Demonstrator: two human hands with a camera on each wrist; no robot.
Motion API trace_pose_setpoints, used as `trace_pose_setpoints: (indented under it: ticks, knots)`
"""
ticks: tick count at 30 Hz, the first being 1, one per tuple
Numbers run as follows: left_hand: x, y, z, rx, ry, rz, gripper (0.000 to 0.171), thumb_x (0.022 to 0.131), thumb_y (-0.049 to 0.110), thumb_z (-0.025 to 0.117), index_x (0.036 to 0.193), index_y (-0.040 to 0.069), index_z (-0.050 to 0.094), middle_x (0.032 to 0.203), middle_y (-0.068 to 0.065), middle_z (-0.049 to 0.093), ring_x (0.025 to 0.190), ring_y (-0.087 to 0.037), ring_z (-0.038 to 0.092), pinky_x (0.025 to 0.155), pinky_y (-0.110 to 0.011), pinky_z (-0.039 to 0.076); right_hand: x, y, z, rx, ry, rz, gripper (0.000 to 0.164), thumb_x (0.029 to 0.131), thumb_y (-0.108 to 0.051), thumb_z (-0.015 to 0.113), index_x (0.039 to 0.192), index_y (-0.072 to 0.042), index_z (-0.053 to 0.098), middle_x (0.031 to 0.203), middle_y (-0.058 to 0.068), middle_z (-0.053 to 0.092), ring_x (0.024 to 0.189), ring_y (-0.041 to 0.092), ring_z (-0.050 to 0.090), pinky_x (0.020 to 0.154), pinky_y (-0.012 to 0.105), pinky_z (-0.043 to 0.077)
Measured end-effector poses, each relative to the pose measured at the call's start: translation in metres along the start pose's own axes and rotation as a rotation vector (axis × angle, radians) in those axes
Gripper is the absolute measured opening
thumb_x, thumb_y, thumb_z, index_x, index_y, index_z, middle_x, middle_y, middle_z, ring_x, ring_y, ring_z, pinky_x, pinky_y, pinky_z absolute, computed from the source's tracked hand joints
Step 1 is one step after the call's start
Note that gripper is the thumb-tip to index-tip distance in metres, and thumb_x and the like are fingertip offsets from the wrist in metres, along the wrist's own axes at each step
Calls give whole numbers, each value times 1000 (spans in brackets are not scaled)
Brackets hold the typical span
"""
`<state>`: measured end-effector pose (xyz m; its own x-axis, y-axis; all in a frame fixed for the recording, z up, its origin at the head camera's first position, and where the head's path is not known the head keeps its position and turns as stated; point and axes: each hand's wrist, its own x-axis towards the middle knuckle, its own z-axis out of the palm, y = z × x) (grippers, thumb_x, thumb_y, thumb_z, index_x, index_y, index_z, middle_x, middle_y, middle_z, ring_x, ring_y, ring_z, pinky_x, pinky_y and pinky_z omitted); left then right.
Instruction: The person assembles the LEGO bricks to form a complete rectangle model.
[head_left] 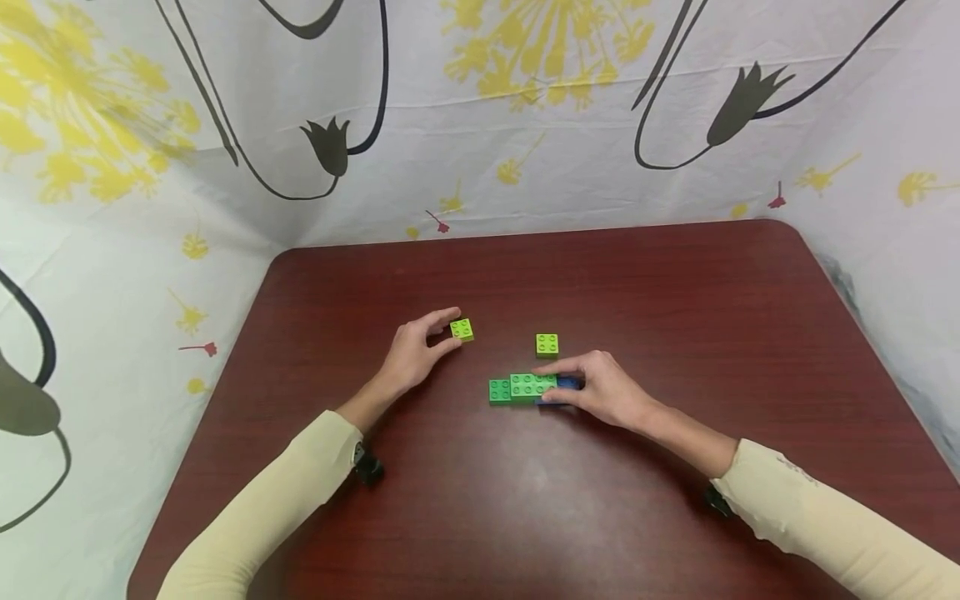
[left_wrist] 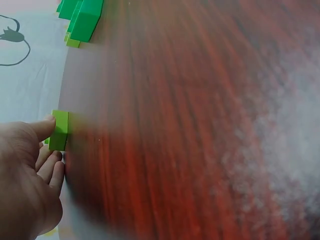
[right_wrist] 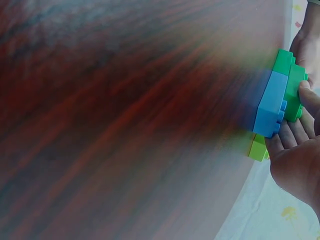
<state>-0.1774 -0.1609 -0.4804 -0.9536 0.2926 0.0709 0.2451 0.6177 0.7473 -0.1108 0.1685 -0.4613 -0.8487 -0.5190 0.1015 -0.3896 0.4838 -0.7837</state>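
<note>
In the head view my left hand [head_left: 414,350] has thumb and fingertips at opposite sides of a small lime toy brick [head_left: 462,330], pinching it at the table. The left wrist view shows the thumb against that brick [left_wrist: 59,130]. My right hand [head_left: 609,388] pinches a light green brick [head_left: 533,386] between thumb and forefinger. That brick lies on top, bridging a darker green brick [head_left: 499,392] at its left and a blue brick [head_left: 568,382] at its right. The right wrist view shows the blue brick [right_wrist: 271,106] below the fingers, beside the green one [right_wrist: 294,92].
A second small lime brick [head_left: 547,345] lies just beyond the joined bricks. All stand on a dark red-brown wooden table [head_left: 480,517] with rounded far corners. White cloth [head_left: 570,183] with printed flowers hangs behind and at both sides.
</note>
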Motion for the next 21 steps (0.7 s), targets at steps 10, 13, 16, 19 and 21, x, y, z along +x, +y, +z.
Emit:
trace_pose_setpoints:
  ticks: [10,13,16,19,21]
  knots:
    - [1,-3,2,26,24,19,48,98,18,79,145,17,67,138,-5,71,125,-22,68,105,-46,54,0,-1,0,-7,-7,15,34,88,-16,89,121,-14,82,110,1,80,75,9,60,64,23,50]
    - [2,-3,3,36,31,24,46,98,18,79,143,17,68,136,-5,72,124,-22,68,104,-46,54,0,-1,0,-6,-7,16,34,89,-15,89,122,-13,82,111,2,80,76,10,61,65,23,51]
    - [2,-4,3,44,36,25,45,98,19,80,141,18,70,133,-5,73,121,-22,69,102,-46,56,0,-1,0,-6,-4,16,34,89,-16,89,122,-13,82,111,1,80,76,9,61,65,23,51]
    - [1,-4,3,47,33,25,44,96,21,82,139,19,71,130,-4,75,117,-23,71,99,-45,57,0,-1,0,-5,-4,16,34,89,-16,89,121,-14,82,111,1,80,76,9,61,65,23,51]
    - [-1,-3,3,46,26,28,43,95,22,83,137,21,72,129,-3,75,115,-22,71,99,-44,57,0,-1,0,-6,-1,14,34,88,-16,89,121,-14,82,111,1,80,76,10,60,65,23,50]
